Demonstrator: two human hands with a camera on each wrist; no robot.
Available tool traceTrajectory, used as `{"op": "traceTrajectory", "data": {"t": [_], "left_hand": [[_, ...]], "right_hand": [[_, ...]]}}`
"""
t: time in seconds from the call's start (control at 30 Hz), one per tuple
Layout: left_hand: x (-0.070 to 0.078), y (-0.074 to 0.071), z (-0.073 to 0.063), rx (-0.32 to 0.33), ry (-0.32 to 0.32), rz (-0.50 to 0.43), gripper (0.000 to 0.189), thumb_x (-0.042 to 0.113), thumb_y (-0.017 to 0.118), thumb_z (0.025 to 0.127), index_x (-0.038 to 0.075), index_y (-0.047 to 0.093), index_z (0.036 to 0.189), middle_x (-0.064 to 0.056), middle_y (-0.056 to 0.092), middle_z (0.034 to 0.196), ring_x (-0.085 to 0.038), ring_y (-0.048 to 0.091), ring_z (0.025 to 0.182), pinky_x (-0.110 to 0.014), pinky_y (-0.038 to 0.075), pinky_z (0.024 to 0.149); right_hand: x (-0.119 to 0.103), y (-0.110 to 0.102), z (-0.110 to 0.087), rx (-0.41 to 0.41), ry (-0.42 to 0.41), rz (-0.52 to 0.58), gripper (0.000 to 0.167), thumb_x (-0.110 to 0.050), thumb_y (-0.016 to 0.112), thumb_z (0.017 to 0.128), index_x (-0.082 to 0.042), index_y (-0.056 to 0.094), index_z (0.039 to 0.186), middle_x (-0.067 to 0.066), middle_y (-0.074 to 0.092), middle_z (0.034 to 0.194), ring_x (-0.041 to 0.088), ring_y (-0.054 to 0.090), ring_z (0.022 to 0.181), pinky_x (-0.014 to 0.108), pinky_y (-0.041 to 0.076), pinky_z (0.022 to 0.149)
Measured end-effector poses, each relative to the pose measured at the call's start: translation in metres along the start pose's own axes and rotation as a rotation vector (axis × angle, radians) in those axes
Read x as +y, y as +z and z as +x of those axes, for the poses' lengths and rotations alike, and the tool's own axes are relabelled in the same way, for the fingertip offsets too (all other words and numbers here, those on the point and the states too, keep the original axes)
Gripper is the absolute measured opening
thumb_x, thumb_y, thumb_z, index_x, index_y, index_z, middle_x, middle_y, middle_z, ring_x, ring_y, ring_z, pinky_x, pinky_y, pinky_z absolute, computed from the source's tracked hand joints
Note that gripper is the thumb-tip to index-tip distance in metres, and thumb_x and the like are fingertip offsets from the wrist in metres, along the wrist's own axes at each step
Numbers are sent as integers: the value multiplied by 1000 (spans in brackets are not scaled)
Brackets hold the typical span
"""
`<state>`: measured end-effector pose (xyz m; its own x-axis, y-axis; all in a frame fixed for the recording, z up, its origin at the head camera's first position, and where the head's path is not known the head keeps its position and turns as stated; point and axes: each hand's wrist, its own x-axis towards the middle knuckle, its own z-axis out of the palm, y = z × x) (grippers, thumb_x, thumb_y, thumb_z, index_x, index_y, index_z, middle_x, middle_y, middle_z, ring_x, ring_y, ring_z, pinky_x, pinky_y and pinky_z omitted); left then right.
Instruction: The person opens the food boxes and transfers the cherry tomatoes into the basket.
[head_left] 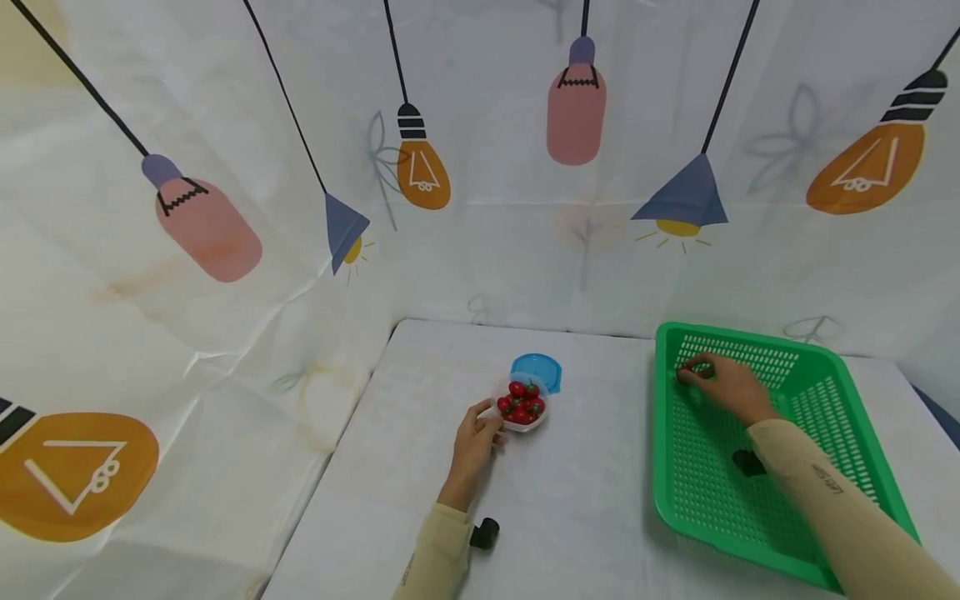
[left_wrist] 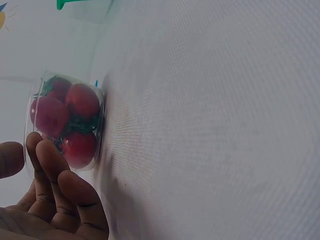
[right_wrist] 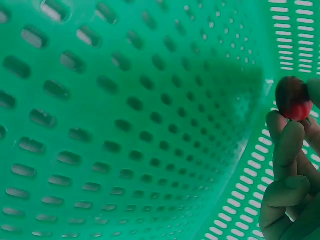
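My right hand (head_left: pixel 731 388) reaches inside a green plastic basket (head_left: pixel 663 467), near its far left corner. Between thumb and fingers it pinches one red cherry tomato (right_wrist: pixel 294 100), held close to the basket wall in the right wrist view. My left hand (head_left: pixel 472 443) holds the near left side of a small clear plastic container (head_left: pixel 527 427) standing on the table, thumb by the rim and fingers along the side. Several cherry tomatoes (left_wrist: pixel 80 101) with green stems fill this container. Just behind it lies a blue lid (head_left: pixel 537 367).
The white-covered table (head_left: pixel 585 500) meets a wall sheet (head_left: pixel 495 250) printed with hanging lamps at the back and left. Slotted sides rise around the basket, which takes up the table's right part. A black wrist camera (head_left: pixel 485 533) sits beside the left sleeve.
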<state>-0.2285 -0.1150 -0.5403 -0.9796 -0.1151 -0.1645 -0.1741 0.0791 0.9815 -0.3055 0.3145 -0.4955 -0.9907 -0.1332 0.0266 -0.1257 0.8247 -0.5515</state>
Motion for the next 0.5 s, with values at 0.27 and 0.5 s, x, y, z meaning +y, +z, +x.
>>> {"op": "traceTrajectory", "data": {"t": [0.27,0.5], "left_hand": [[4,-3,1,-6,30,21,50,23,61,100,4,50,144,-11,71,97,-22,64,79,-31,47,68],[0,-1,1,-2,-1,31,47,23,60,100,7,52,144,-8,71,95,-19,64,78,-29,47,67]], "right_hand": [[9,9,6,-43,41,-3,49,-44,62,100,-2,65,125,31,65,118,44,65,99,51,52,72],[7,9,3,-56,68,-25,55,-48,60,100,0,64,127,32,64,119,44,64,98,51,52,71]]}}
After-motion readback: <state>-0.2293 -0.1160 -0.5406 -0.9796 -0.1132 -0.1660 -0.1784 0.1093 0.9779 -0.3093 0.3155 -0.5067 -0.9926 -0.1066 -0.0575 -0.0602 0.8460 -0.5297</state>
